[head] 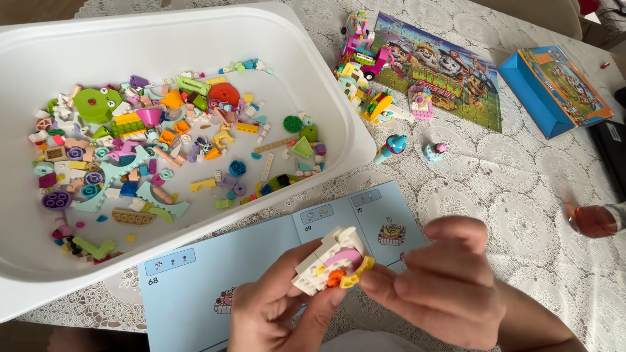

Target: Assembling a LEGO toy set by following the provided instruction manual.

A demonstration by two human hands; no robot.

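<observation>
White bin (195,26), pale-blue booklet (215,261), white lace-patterned tablecloth (521,215), blue box (541,98).

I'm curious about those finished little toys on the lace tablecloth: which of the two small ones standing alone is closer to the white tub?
The turquoise, cone-shaped brick figure with the pink top. It stands near the white plastic tub's corner; the rounder pale-blue one sits farther right.
</observation>
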